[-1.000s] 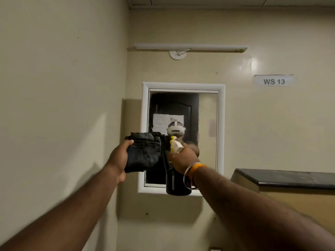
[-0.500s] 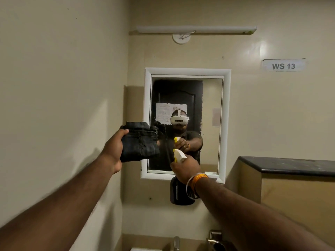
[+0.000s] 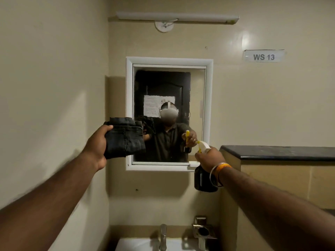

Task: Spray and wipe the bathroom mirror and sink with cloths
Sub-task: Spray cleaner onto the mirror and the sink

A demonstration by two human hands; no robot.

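A white-framed mirror [image 3: 197,84] hangs on the beige wall ahead. My left hand [image 3: 97,144] grips a folded dark cloth [image 3: 125,138], held up at the mirror's lower left corner. My right hand [image 3: 210,157] is closed around a dark spray bottle [image 3: 204,180] with a white and yellow trigger head, at the mirror's lower right corner, nozzle pointing toward the glass. Below, the white sink [image 3: 137,244] shows at the bottom edge with a chrome tap [image 3: 163,236] behind it.
A black-topped ledge [image 3: 279,153] juts out on the right at hand height. The left wall stands close beside my left arm. A metal holder [image 3: 204,230] is fixed next to the tap. A tube light [image 3: 177,17] and a "WS 13" label [image 3: 263,56] sit higher up.
My right hand with the spray bottle has moved right, from the mirror's lower middle to its lower right corner. The view has tilted down, bringing the sink into sight. The cloth stays raised.
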